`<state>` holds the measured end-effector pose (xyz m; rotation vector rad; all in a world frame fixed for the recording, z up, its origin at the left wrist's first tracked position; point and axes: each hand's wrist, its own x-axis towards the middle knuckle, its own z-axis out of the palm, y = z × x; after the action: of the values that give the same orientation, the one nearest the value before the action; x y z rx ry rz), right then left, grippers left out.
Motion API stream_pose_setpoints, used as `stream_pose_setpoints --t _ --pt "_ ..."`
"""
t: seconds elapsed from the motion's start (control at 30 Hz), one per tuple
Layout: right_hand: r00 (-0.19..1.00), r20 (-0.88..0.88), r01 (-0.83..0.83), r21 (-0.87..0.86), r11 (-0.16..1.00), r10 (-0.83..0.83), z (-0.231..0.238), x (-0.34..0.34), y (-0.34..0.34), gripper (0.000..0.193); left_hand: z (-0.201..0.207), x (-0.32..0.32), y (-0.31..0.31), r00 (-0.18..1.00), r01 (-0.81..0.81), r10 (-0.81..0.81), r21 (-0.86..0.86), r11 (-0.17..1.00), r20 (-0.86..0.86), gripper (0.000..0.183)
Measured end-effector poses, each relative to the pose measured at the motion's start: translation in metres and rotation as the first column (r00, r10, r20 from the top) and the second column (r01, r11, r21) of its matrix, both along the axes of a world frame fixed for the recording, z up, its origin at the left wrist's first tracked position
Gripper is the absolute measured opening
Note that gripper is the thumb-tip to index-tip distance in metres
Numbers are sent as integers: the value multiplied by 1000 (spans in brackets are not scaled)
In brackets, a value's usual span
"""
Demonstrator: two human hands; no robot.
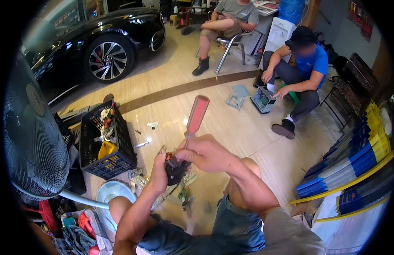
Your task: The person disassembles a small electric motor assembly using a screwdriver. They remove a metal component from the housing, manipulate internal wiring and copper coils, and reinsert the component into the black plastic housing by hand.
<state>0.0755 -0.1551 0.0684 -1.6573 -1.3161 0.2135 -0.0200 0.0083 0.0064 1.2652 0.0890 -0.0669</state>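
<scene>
My right hand (205, 154) is closed around the lower part of a screwdriver (197, 115), whose red handle sticks up above the fist. Its shaft points down toward a small black part (176, 173) with copper-coloured windings, perhaps a small motor. That part is gripped by my left hand (159, 173), the thumb along its near side. Both hands meet above my knees, and the screwdriver's tip is hidden behind the fingers. Beneath them on the floor lie loose pieces, among them a green circuit board (185, 195).
A black plastic crate (114, 163) of tools and parts stands left, beside a floor fan (37, 140) and a pale basin (114, 192). Blue and yellow packs (341, 165) line the right. Ahead, a co-worker (311, 63) handles an opened grey device (263, 100); another person (231, 25) sits near a black car (107, 38).
</scene>
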Motion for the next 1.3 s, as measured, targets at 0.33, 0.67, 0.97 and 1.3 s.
stream_pose_setpoints --t 0.33,0.67,0.97,1.3 --pt "960 -254 120 -6 993 -118 2 -11 12 26 4 -5 12 999 -44 39 123 991 36 79" --pt "938 -344 88 134 987 -37 -16 -16 15 29 4 -10 7 998 52 -63 -279 959 -29 105" --pt "937 -294 333 589 736 -189 -24 -2 30 38 7 -3 3 944 -4 40 -109 994 329 73" --pt "939 -301 315 567 761 -165 -18 -16 25 36 4 -4 -1 906 -46 -113 362 931 408 83"
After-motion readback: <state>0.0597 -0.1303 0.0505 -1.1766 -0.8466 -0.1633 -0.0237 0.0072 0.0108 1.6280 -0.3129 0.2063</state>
